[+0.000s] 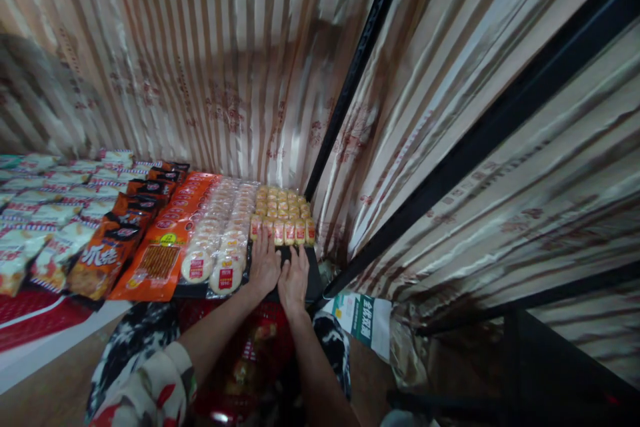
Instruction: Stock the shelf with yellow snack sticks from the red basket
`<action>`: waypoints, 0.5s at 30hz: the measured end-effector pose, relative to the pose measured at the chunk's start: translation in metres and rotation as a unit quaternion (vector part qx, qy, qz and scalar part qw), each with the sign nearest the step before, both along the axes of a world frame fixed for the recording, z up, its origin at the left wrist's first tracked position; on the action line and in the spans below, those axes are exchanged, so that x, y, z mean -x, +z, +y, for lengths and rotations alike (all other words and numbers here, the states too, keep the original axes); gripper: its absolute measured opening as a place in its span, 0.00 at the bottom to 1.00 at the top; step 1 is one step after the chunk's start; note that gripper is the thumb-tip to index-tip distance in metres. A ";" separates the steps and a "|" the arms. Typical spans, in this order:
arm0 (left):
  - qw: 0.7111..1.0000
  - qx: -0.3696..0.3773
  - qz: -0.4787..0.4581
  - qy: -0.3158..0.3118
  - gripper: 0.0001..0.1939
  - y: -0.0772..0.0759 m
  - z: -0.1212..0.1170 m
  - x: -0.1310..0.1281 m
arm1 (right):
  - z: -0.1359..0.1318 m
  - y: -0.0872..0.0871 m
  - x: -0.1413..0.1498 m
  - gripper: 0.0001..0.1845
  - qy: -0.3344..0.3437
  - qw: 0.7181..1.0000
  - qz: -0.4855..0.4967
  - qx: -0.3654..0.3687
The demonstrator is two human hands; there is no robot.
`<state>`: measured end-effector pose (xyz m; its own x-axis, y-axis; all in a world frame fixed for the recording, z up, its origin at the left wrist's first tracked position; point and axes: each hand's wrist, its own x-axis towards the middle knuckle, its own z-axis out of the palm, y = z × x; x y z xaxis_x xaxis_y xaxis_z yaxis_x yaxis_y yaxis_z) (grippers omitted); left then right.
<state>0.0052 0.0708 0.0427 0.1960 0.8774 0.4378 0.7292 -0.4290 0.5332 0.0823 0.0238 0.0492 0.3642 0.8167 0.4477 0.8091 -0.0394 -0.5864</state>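
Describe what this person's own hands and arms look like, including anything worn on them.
Both the left hand and right hand are ungloved; no watch or bracelet shows at either wrist. The left sleeve is pale cream, printed with red and dark green shapes. The right forearm is bare, with no sleeve in view.

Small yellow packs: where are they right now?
In the head view, the yellow packs sit right of the white packs, by the black post, at left hand and right hand.
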 end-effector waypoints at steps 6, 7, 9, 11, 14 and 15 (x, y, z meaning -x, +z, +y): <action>0.995 0.001 -0.061 -0.084 0.20 0.012 -0.060 0.024 | -0.067 -0.005 0.030 0.21 0.007 0.986 0.136 -0.099; 0.993 0.002 -0.076 -0.093 0.20 0.009 -0.074 0.032 | -0.079 -0.011 0.037 0.20 0.022 0.985 0.146 -0.090; 0.990 0.012 -0.103 -0.090 0.18 -0.002 -0.103 0.050 | -0.100 -0.027 0.050 0.21 0.067 0.984 0.154 -0.054; 0.990 0.055 -0.106 -0.078 0.16 -0.019 -0.127 0.066 | -0.115 -0.047 0.062 0.22 0.079 0.986 0.146 0.012; 0.976 0.198 -0.088 -0.031 0.14 -0.053 -0.149 0.087 | -0.124 -0.078 0.076 0.20 0.096 0.966 0.066 0.230; 0.961 0.262 -0.082 0.022 0.15 -0.065 -0.152 0.093 | -0.125 -0.086 0.079 0.18 0.114 0.951 0.031 0.285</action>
<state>-0.0877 -0.0813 -0.0222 0.1201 0.9918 -0.0438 0.6280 -0.0417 0.7771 0.0032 -0.1008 -0.0367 0.1595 0.9812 -0.1083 0.7994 -0.1928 -0.5690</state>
